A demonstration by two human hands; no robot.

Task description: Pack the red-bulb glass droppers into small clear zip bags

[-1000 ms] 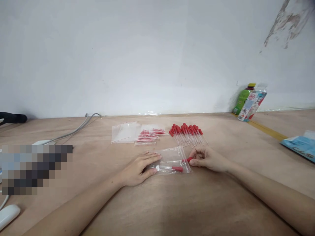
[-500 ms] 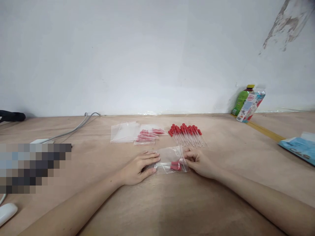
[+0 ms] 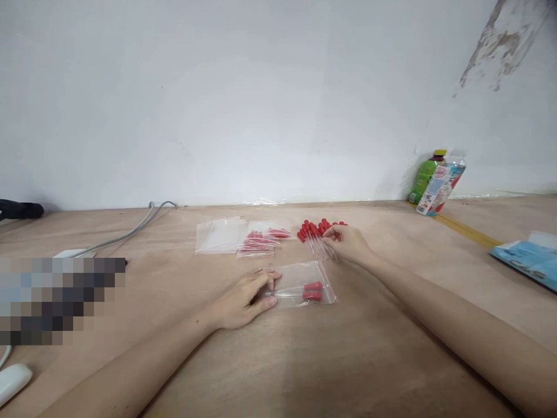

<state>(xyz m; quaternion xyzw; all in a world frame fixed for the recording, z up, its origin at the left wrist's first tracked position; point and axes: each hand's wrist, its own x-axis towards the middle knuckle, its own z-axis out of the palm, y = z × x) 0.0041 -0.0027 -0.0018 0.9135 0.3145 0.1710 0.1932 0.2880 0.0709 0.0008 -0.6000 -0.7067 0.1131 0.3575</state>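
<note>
A clear zip-lock bag [image 3: 296, 276] lies flat on the table with two red-bulbed glass droppers [image 3: 312, 291] inside, bulbs towards its right, zipped end. My left hand [image 3: 246, 297] rests on the left end of the bag and holds it down, fingers bent and thumb apart. Beyond the bag, to the right, loose droppers [image 3: 311, 229] lie in a fanned row, red bulbs pointing away. My right hand [image 3: 348, 242] is over the right part of this row, thumb and forefinger closed at a dropper; the contact itself is mostly hidden.
Bags with red-bulbed droppers [image 3: 256, 242] are stacked behind my left hand, beside flat clear bags [image 3: 219, 237]. At the right stand a green bottle [image 3: 424, 181] and a carton [image 3: 440, 188], with a blue packet [image 3: 528, 258] nearer. Grey cables [image 3: 137, 229] and a white mouse [image 3: 14, 383] are left.
My right hand has let go of the bag's zipped end and moved away from me to the loose droppers. The left forefinger has bent more; the bag has stayed in place.
</note>
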